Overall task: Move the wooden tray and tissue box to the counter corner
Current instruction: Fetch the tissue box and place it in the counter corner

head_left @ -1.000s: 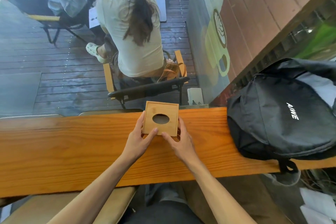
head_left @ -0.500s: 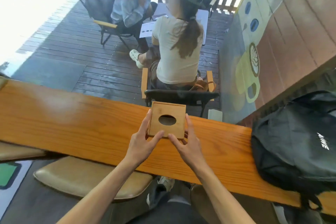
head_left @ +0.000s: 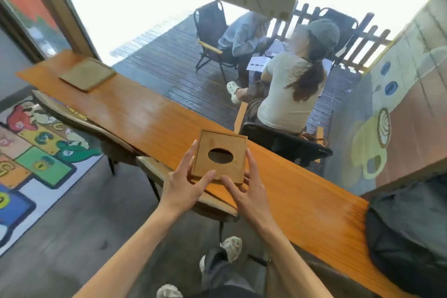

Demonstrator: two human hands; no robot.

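Note:
The wooden tissue box [head_left: 231, 146], square with an oval hole in its lid, is held above the near edge of the long wooden counter [head_left: 150, 118]. My left hand [head_left: 185, 182] grips its left side with the thumb on the front edge. My right hand [head_left: 246, 187] grips its right side and front corner. The flat wooden tray [head_left: 87, 74] lies at the far left end of the counter, beside the window frame.
A black backpack [head_left: 408, 244] sits on the counter at the right. Padded stools [head_left: 79, 118] stand under the counter's near side. Beyond the glass, two people sit on chairs on a deck. A colourful play mat [head_left: 36, 152] covers the floor at left.
The box has come up off the counter in both hands and moved left along it. The view has swung left, bringing the tray and the counter's far left end into sight.

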